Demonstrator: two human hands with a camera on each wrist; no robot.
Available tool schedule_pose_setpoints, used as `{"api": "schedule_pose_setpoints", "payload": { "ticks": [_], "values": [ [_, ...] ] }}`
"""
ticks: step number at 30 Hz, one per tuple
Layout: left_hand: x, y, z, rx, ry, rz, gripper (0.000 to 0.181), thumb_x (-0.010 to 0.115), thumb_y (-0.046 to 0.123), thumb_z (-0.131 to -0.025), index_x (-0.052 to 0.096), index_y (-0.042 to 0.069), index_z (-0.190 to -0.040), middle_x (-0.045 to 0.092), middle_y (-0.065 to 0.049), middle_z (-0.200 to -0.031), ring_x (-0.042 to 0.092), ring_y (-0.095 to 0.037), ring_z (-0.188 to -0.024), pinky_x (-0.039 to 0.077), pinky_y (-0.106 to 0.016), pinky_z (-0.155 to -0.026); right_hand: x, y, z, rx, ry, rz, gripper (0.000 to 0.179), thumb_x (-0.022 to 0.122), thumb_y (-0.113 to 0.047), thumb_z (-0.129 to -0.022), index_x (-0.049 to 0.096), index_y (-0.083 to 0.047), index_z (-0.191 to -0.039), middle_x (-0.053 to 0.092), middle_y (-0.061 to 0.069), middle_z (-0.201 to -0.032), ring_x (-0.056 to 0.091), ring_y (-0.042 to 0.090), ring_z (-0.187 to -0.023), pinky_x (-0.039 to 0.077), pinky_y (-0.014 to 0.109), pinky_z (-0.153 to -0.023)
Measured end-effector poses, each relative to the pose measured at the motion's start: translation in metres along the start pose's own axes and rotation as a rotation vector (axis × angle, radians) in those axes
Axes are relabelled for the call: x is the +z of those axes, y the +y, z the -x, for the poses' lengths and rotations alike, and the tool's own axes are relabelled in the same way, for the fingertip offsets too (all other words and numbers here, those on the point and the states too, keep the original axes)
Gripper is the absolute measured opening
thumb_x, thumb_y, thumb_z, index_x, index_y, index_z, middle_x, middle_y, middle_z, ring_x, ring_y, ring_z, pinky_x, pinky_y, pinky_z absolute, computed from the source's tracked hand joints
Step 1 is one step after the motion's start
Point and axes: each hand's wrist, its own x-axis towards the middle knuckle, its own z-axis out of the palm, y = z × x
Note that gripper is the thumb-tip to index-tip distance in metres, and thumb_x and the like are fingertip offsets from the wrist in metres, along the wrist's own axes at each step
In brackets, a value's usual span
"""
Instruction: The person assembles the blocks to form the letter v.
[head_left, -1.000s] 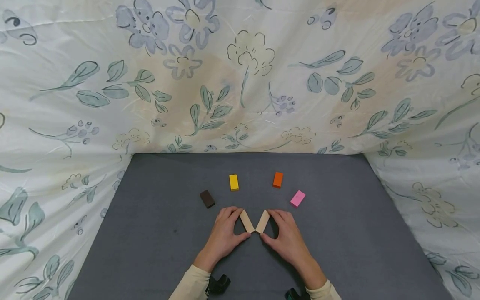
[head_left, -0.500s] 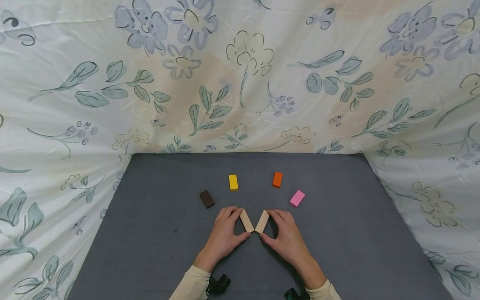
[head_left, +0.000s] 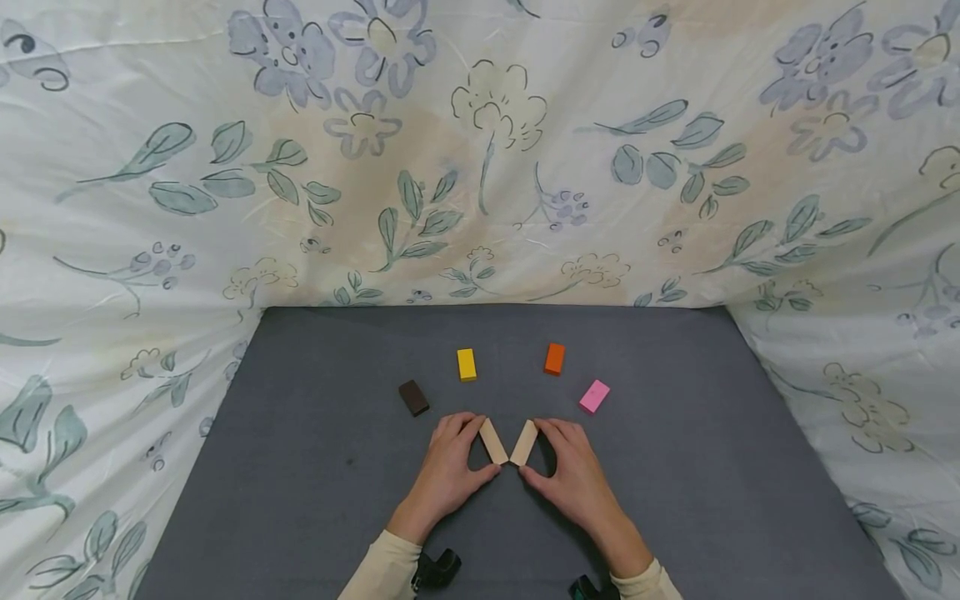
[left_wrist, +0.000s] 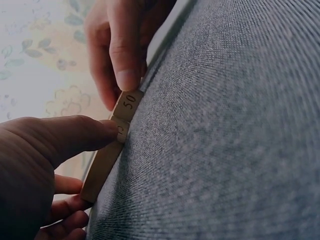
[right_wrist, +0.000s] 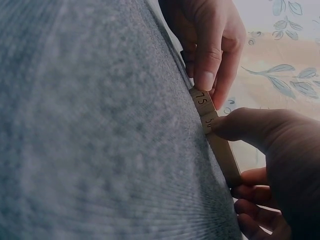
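Two plain wooden blocks lie on the grey cloth in a V, their near ends meeting. My left hand (head_left: 450, 462) pinches the left wooden block (head_left: 493, 442) lengthwise, thumb at the near end and fingers at the far end. Mirroring it, my right hand (head_left: 573, 475) pinches the right wooden block (head_left: 524, 443) the same way. Black numbers mark the near end faces: in the left wrist view the right wooden block (left_wrist: 128, 104) reads 50, and in the right wrist view the left wooden block (right_wrist: 201, 101) reads 75. Each thumb partly covers its own block's number.
Beyond my hands, a dark brown block (head_left: 414, 398), a yellow block (head_left: 467, 365), an orange block (head_left: 555, 359) and a pink block (head_left: 595, 397) lie in an arc on the grey cloth (head_left: 300, 467). Floral fabric (head_left: 480, 167) rises behind the far edge and along both sides.
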Motion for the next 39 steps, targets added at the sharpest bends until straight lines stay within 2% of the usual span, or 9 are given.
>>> {"api": "schedule_pose_setpoints", "payload": {
  "ticks": [30, 39],
  "values": [
    [0.0008, -0.0008, 0.0005, -0.001, 0.002, -0.008, 0.076, 0.095, 0.031, -0.088, 0.062, 0.001, -0.149, 0.058, -0.015, -0.142, 0.05, -0.034, -0.133, 0.046, -0.054, -0.111, 0.0007, 0.0003, 0.0, -0.013, -0.002, 0.01, 0.077, 0.097, -0.035, -0.081, 0.067, -0.005, -0.145, 0.065, 0.011, -0.139, 0.056, 0.03, -0.129, 0.049, 0.054, -0.11],
    [0.0005, -0.0013, 0.0007, -0.003, 0.0, 0.015, 0.075, 0.094, 0.03, -0.089, 0.062, 0.002, -0.15, 0.057, -0.015, -0.144, 0.05, -0.035, -0.134, 0.047, -0.055, -0.109, 0.0011, 0.0017, -0.0005, -0.016, -0.003, 0.006, 0.077, 0.098, -0.036, -0.081, 0.067, -0.004, -0.145, 0.065, 0.01, -0.139, 0.056, 0.03, -0.129, 0.049, 0.054, -0.109]
  ]
}}
